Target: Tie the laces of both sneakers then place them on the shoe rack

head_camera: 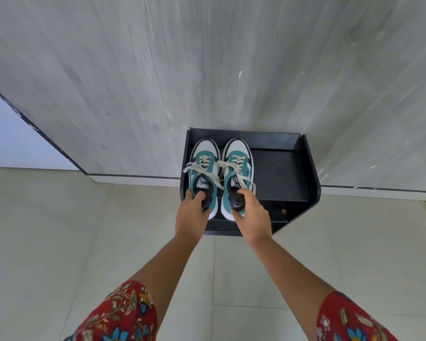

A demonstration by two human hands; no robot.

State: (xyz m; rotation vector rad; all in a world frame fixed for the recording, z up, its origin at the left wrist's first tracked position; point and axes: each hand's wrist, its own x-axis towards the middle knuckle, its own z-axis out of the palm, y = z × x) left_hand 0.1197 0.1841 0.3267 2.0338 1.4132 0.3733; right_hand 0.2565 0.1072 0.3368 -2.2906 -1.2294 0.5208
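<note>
Two teal and white sneakers with cream laces tied in bows sit side by side at the left end of a black shoe rack (pixel 283 173), toes toward the wall. My left hand (pixel 191 215) grips the heel of the left sneaker (pixel 203 166), fingers inside its opening. My right hand (pixel 252 215) grips the heel of the right sneaker (pixel 237 168), thumb on the heel and fingers in the opening. Both heels reach the rack's front edge.
The rack stands against a grey wood-grain wall (pixel 207 70). Its right half (pixel 280 178) is bare shelf, with a lower shelf showing below. Pale floor tiles (pixel 59 242) spread around it. A doorway opening (pixel 15 139) lies to the left.
</note>
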